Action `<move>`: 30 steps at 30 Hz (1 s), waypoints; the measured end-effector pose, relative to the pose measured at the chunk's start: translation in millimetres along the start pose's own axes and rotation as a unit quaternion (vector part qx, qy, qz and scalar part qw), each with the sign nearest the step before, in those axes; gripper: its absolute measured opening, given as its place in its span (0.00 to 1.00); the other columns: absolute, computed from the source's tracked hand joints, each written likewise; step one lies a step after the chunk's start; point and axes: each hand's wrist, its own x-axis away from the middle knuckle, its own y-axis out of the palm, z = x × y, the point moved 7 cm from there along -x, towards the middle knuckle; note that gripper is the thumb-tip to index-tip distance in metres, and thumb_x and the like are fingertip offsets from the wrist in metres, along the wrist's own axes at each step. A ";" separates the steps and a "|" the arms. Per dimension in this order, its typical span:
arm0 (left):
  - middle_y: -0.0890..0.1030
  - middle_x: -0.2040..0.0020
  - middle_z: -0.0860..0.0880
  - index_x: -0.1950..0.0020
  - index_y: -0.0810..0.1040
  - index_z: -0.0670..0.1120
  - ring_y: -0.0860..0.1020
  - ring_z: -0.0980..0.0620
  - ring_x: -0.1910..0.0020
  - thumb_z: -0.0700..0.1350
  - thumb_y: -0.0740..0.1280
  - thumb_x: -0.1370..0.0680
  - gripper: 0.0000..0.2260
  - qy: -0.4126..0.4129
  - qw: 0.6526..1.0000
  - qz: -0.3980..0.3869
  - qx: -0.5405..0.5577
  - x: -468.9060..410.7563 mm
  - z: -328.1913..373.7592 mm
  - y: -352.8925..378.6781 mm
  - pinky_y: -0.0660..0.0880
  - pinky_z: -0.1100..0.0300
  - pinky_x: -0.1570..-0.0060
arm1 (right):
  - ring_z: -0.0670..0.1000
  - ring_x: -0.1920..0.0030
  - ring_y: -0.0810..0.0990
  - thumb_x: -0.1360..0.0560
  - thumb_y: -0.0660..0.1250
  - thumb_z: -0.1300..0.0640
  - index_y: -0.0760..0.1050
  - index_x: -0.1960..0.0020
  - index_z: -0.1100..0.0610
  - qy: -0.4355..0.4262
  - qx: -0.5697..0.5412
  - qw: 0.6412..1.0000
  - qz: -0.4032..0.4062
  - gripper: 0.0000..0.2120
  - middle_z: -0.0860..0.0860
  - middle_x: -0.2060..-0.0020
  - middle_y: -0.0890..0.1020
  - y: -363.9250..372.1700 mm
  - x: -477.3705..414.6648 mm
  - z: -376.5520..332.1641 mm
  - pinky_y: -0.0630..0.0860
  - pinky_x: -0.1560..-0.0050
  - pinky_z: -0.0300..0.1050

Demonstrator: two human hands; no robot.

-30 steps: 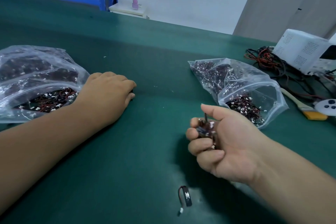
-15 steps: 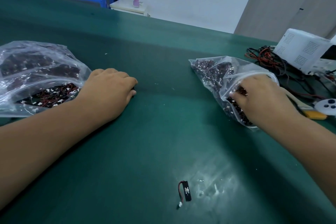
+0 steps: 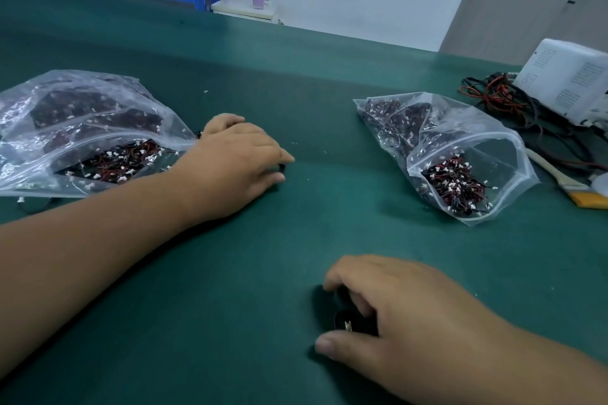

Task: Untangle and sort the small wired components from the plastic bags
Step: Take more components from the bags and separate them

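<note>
Small red-and-black wired components (image 3: 454,187) fill two clear plastic bags, a left bag (image 3: 82,102) and a right bag (image 3: 460,138), on the green mat (image 3: 296,92). The right hand (image 3: 411,322) grasps one black component (image 3: 348,324) at the mat's near edge. The left hand (image 3: 230,168) lies relaxed beside the left bag.

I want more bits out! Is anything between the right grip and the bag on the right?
Nothing visible. Only bare green mat lies between the right grip and the right bag, whose mouth is open. The grip is curled over a dark wired component.
</note>
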 end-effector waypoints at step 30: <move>0.65 0.24 0.45 0.24 0.62 0.48 0.68 0.43 0.29 0.65 0.48 0.21 0.30 -0.236 0.938 -0.205 -0.148 11.1 -39.9 25.7 0.57 0.40 0.28 | 0.58 0.60 0.78 0.21 0.61 0.54 0.80 0.56 0.57 -0.044 0.099 0.918 0.381 0.12 0.52 0.61 0.80 -45.0 8.5 63.1 0.78 0.58 0.53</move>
